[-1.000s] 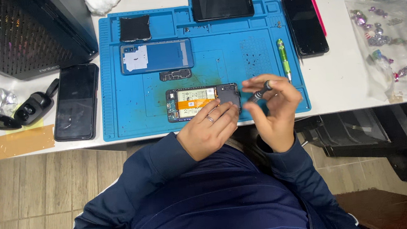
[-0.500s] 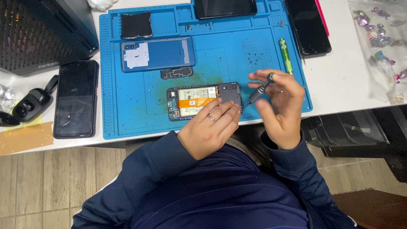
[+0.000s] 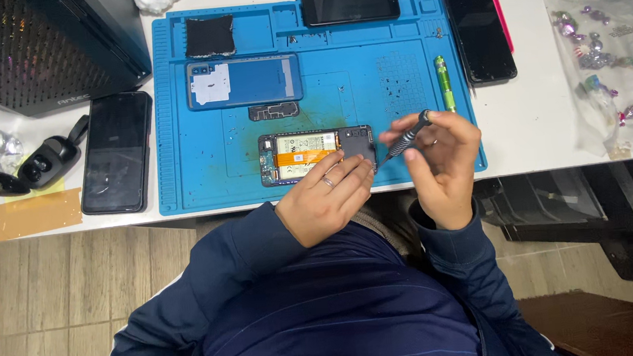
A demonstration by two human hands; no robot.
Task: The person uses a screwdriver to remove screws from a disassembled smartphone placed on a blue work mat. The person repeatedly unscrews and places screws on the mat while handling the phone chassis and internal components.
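- Opened phone [image 3: 317,155], back cover off, lies flat near the front edge of the blue work mat [image 3: 395,33]. Long axis runs left-right across the view; yellow-orange battery area toward the left end, dark plate at the right end, insides facing up.
- Left hand [image 3: 328,204]: fingers curled over the phone's near edge and right end, pressing down. Looks like bracing so it won't slide under tool pressure.
- Right hand [image 3: 441,163]: closed in a pinch w/ thumb and fingers round a dark screwdriver [image 3: 407,138]. Shaft slants, tip down-left at the phone's right end, cap up-right. Angle prob. suits a screw at that corner; can't see the screw itself.
- Just behind the phone: small dark cover part [image 3: 273,111], then blue back panel [image 3: 244,81], laid flat, well apart from the hands.
- Green-handled driver [image 3: 444,83] lies on the mat's right side, w/in reach.
- Further out on the white tabletop [image 3: 540,116]: black phone [image 3: 479,32] on a pink case, another black phone [image 3: 116,151] left of the mat, clear bag of small bits [image 3: 611,60] right.
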